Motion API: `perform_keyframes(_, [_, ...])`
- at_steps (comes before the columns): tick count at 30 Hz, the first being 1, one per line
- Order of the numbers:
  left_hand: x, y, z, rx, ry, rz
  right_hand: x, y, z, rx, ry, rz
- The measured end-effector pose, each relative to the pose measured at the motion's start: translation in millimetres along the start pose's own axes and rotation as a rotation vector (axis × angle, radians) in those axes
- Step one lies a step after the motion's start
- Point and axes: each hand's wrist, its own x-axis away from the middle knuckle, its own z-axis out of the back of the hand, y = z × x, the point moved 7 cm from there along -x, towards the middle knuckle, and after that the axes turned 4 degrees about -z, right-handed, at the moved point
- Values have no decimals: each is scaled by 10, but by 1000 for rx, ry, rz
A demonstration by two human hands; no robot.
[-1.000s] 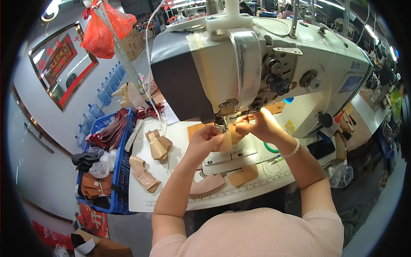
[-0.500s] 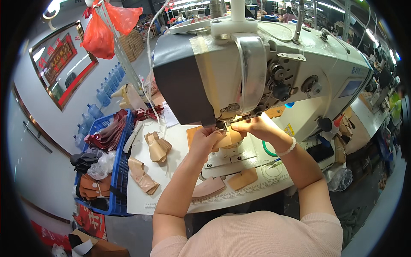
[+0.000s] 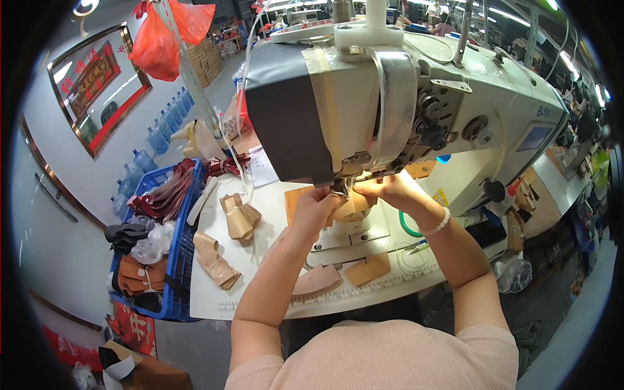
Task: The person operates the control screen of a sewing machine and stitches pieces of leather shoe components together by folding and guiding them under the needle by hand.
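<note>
At the needle area of a large white and black sewing machine, both my hands are close together on a tan leather-like piece. My left hand pinches its left side, thumb and fingers closed. From the right, my right hand grips the same piece, fingers closed near the presser foot; a beaded bracelet circles that wrist. The machine head partly hides the fingertips and the needle. Toward me on the table lie a pinkish flat piece and a tan flat piece.
Left on the white table are a beige bundle and a folded beige stack. A blue basket of materials stands beside the table. A dark phone-like slab lies right of my right forearm. A ruler strip follows the front edge.
The whole view has shifted slightly, so the machine appears a little farther right. Both hands stay on the tan piece at the needle area, with only slight movement.
</note>
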Motion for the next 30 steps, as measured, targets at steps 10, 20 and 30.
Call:
perform_keyframes(10, [517, 265, -127, -831, -30, -1202, 645, -162, -153, 798, 317, 899])
perform_keyframes(20, [603, 492, -226, -944, -67, -1421, 771, -285, -216, 907, 373, 997])
perform_keyframes(30, [397, 483, -103, -1000, -49, -1414, 619, -457, -273, 1070, 317, 798])
